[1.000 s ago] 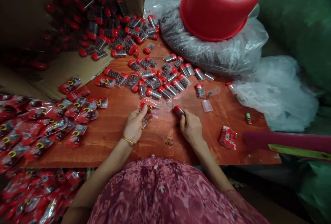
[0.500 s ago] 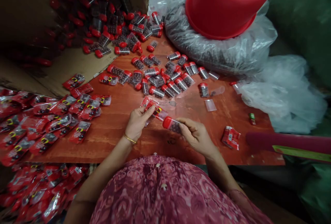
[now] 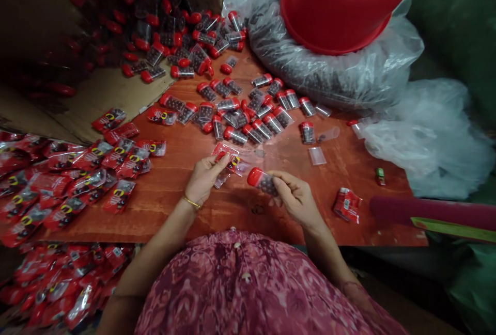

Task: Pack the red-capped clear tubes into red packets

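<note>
My left hand point(image 3: 204, 177) is closed on a red printed plastic packet point(image 3: 234, 163) with a clear part. My right hand point(image 3: 295, 195) grips the clear end of a small red-capped tube point(image 3: 262, 181) with dark beads inside. The red cap points left toward the packet, and a small gap parts the two. Beyond my hands, several similar red-capped tubes point(image 3: 236, 136) lie in a loose cluster on the reddish wooden table point(image 3: 163, 190). Filled red packets point(image 3: 93, 154) are piled to the left.
A cardboard box point(image 3: 96, 113) spills more tubes at the back left. A red bucket point(image 3: 341, 4) stands upside down on a clear bag of dark beads point(image 3: 329, 82). Right of my hand lie a crumpled red packet point(image 3: 347, 205), a small green-topped item point(image 3: 381, 176) and a purple roll point(image 3: 426, 211).
The tube in my right hand has moved slightly right and up, with the gap to the packet still small. My left hand has shifted a little left, still holding the packet.
</note>
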`<state>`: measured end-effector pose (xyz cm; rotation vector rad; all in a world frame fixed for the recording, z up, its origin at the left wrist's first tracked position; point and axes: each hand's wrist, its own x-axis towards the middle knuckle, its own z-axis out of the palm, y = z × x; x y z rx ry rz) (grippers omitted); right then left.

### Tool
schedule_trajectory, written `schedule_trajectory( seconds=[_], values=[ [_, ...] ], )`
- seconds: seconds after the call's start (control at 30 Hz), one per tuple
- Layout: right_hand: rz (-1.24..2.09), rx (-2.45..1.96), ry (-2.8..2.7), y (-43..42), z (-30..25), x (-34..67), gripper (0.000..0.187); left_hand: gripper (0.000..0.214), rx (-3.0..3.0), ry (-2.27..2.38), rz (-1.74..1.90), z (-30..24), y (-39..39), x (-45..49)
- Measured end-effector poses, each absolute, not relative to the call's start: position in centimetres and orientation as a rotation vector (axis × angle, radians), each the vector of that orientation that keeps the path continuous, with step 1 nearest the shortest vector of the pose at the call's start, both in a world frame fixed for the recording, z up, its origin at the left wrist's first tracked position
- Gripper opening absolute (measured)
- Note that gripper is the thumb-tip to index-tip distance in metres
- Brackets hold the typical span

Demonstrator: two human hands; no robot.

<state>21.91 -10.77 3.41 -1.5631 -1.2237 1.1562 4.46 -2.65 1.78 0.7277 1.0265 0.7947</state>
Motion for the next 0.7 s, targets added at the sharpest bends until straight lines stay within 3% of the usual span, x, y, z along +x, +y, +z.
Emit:
schedule_trajectory(
  seconds=[0.43,0.7],
  values=[
    [1.172,-1.563,-1.276,-10.6,3.0,21.6,0.032,0.030,0.946,0.985,0.754,1.6,-2.7,4.3],
    [1.115,-1.529,-1.211,-10.3,2.0,20.5,0.031,0.034,0.518,0.921,0.886,1.7,-3.7,6.5]
  ],
)
